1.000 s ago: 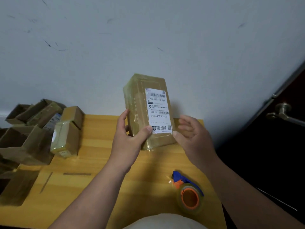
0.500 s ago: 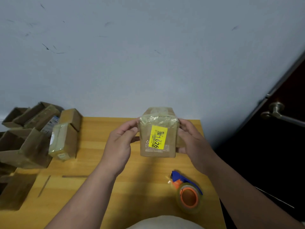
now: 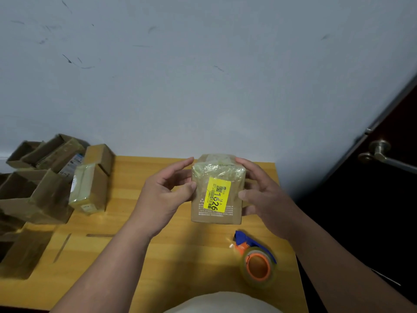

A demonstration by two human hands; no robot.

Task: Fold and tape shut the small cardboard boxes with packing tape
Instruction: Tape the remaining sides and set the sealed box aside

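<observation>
So the box (image 3: 217,190) isn't standing tall with its white shipping label anymore, it's tipped over so the yellow sticker (image 3: 217,197) faces up, and the right hand (image 3: 262,197) now grips its side too.

Brown box (image 3: 216,213) between the fingers (image 3: 180,164), yellow label (image 3: 216,197); orange-cored tape dispenser (image 3: 257,264), blue handle; yellow-tan worktop (image 3: 135,188).

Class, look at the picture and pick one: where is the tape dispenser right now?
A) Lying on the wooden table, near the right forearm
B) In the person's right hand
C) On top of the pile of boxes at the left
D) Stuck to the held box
A: the tape dispenser lies on the wooden table, while the left hand and right hand hold the box.
</observation>
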